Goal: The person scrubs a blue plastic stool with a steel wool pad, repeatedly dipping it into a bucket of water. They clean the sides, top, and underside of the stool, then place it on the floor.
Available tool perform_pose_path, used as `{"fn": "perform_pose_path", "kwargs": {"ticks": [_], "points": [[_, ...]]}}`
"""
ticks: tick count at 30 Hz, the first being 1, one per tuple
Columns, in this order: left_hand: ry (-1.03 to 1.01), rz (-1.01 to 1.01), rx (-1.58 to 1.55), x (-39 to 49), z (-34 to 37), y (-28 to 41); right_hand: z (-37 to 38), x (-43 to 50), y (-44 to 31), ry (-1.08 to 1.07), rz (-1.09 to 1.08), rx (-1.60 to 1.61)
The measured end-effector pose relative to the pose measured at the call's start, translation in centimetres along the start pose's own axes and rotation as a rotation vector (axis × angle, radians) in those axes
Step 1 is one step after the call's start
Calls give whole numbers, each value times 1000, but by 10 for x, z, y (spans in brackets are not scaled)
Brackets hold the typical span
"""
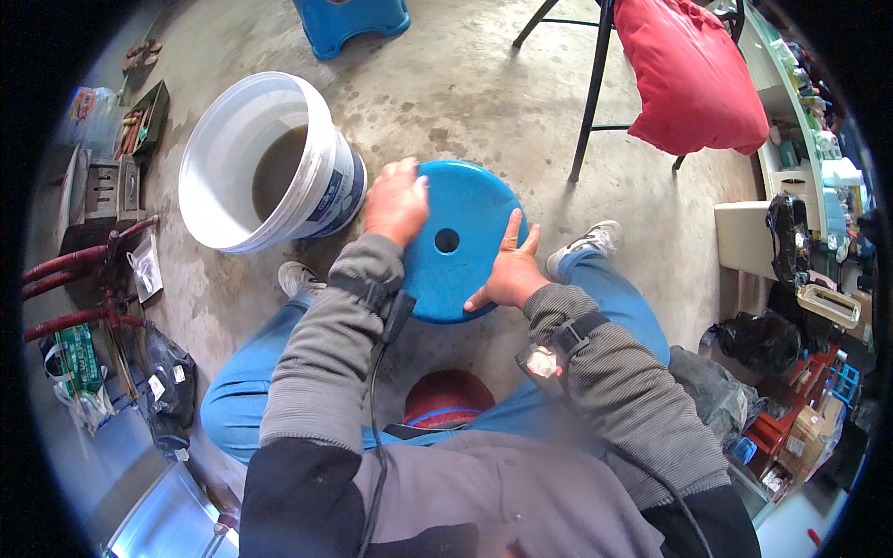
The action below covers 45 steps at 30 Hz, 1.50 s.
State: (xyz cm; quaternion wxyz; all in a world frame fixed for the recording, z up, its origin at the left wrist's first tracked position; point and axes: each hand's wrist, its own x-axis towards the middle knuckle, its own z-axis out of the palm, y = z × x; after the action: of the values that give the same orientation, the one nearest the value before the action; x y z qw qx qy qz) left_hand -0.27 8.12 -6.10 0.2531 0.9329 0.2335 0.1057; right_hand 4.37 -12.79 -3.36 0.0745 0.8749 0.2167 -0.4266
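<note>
A round blue plastic stool seat (453, 279) with a hole in its centre lies before me, between my lower legs. Whatever is beneath it is hidden. At its upper left rim, my left hand (399, 202) has its fingers bent and slightly blurred; whether they grip the rim does not show. My right hand (513, 268) rests on the right side of the seat, thumb and fingers spread over the top. Close to my left hand stands a white plastic bucket (241, 150) with murky brown water (279, 171) inside and a blue printed label.
Beyond is another blue plastic stool (356, 24). A red cushion or garment (687, 77) hangs on a black-legged chair (593, 91). Dark red wrapped tubing (66, 268) and bags line the left; shelves, black bags (757, 342) and boxes crowd the right. Cords run along both sleeves.
</note>
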Motion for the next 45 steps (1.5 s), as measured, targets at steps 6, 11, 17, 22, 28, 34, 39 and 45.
{"fn": "perform_pose_path", "kwargs": {"ticks": [6, 11, 17, 22, 28, 34, 39, 45], "points": [[-192, -446, -265, -80, -28, -60, -10, -11, -2, -16, 22, 175], [-233, -254, -348, -32, -20, -69, -9, -7, -5, -36, 46, 128], [-521, 49, 58, 65, -13, -1, -12, -13, -4, -24, 48, 229], [-799, 260, 204, 91, 15, 90, -23, -19, -8, -50, 97, 261], [-849, 288, 194, 83, 50, 124, -18, -18, -6, 2, 68, 274], [-602, -19, -64, 93, 30, 37, -8, -13, 0, 37, -3, 233], [-463, 141, 137, 57, -3, -44, -4, -12, -2, 120, -79, 134], [77, -435, -236, -48, 1, -49, -5, -10, -1, 96, -112, 211]]}}
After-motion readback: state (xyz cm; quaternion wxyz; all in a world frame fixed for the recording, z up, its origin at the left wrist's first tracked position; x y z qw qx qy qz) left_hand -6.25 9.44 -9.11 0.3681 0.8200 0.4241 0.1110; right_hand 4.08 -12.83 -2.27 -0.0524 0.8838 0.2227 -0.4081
